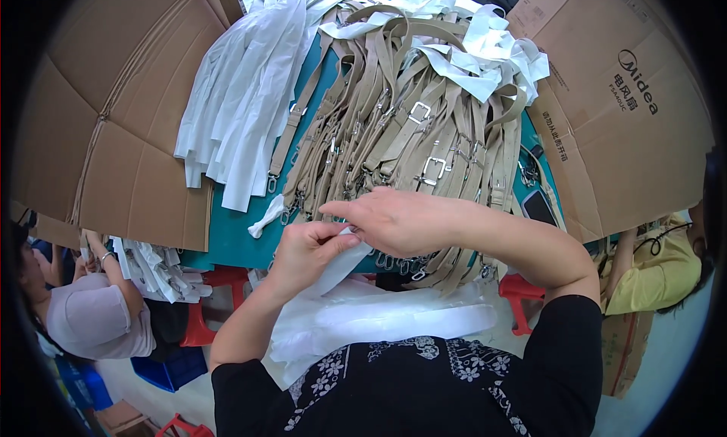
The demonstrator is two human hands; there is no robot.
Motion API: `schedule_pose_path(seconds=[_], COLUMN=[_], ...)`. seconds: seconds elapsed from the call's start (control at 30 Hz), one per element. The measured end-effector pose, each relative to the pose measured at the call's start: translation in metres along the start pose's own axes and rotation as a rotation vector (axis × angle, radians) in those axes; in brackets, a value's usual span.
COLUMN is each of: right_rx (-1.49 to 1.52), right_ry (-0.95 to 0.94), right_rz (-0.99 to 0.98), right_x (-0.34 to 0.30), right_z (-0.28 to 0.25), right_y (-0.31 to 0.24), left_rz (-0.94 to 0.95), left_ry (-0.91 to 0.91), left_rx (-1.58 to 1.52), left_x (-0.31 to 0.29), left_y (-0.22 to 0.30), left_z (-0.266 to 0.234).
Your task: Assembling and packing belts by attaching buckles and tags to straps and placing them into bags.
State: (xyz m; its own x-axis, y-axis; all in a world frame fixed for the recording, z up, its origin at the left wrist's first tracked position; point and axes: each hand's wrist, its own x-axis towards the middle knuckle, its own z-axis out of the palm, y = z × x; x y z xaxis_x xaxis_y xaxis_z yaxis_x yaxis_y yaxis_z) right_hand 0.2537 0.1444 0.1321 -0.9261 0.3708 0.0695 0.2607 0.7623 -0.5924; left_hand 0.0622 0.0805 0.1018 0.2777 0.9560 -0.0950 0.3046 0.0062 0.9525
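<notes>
In front of me, at the table's near edge, my left hand (314, 249) is closed with thumb and finger pinching a thin white strip (342, 266). The strip hangs down towards my lap. Just right of it, my right hand (401, 221) bends over the strip's upper end. Its index finger points left, while the other fingers curl under, and what they pinch is hidden. Beyond both hands lie many beige straps (382, 81) with silver buckles (434, 170) and clasps, heaped across the table. A twisted white wrap (266, 216) covers one strap end by my left hand.
White sheets (242, 96) drape over the table's left side, with more at the back. Large cardboard boxes (628, 96) flank the teal table (238, 236). A phone (538, 208) lies at the right. White film (394, 316) covers my lap. People (95, 312) sit on both sides.
</notes>
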Motion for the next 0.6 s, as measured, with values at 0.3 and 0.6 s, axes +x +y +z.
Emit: schedule_pose_path(seconds=[0.3,0.6], right_rx=[-0.188,-0.154], right_ry=[-0.104,0.103], right_rz=[0.194,0.121], right_x=[-0.011,0.01], right_z=[-0.017,0.007], right_y=[0.04,0.012], left_rz=[-0.106,-0.027], left_ry=[0.084,0.149], left_rx=[-0.081,-0.143], left_x=[0.0,-0.008], left_y=[-0.031,-0.04], left_z=[-0.012,-0.011])
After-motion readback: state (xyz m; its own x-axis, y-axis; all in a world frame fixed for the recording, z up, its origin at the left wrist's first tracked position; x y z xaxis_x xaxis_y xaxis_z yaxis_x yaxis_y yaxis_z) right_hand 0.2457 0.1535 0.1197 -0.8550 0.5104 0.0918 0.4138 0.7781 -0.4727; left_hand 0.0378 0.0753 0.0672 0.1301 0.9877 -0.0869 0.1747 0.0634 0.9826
